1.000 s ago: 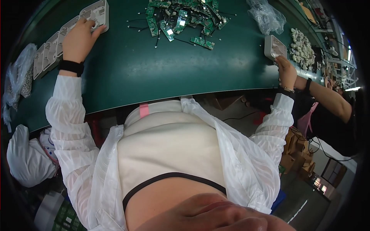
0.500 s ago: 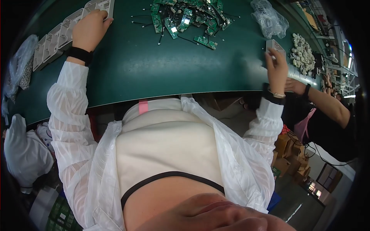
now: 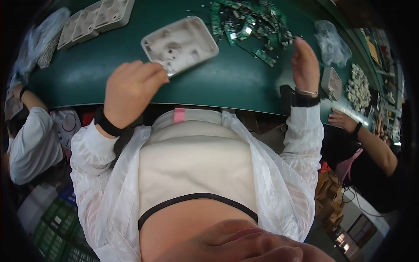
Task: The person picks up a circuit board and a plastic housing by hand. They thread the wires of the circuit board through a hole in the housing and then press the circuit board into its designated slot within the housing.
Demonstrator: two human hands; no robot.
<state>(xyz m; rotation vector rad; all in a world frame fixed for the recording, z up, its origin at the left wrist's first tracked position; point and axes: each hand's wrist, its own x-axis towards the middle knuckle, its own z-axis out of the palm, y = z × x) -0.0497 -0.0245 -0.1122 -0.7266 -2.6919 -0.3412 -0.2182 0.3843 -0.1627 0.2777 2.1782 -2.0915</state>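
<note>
One big white shell point(image 3: 192, 37) sits open side up on the green table point(image 3: 227, 85), in the middle and a bit to the left. The left hand point(image 3: 131, 91) is at its near edge, with bent fingers bunched close together; I cannot tell if they pinch the shell. The right hand point(image 3: 305, 67) is beside the right side of one heap of green boards point(image 3: 248, 28), fingers close together and a little bent; I cannot tell if it pinches anything. The boards are too jumbled to count, but one loose board point(image 3: 264, 57) lies at the heap's near side. Far left there is one row of white shells point(image 3: 114, 14); I count three, but the top edge cuts the row off. One small white shell point(image 3: 334, 84) is on the right, just left of one pile of little white bits point(image 3: 358, 89). There are two clear bags, a left bag point(image 3: 48, 32) and a right bag point(image 3: 331, 44). Two other people each show one hand, one at the left end point(image 3: 17, 91) and one at the right point(image 3: 342, 120).
</note>
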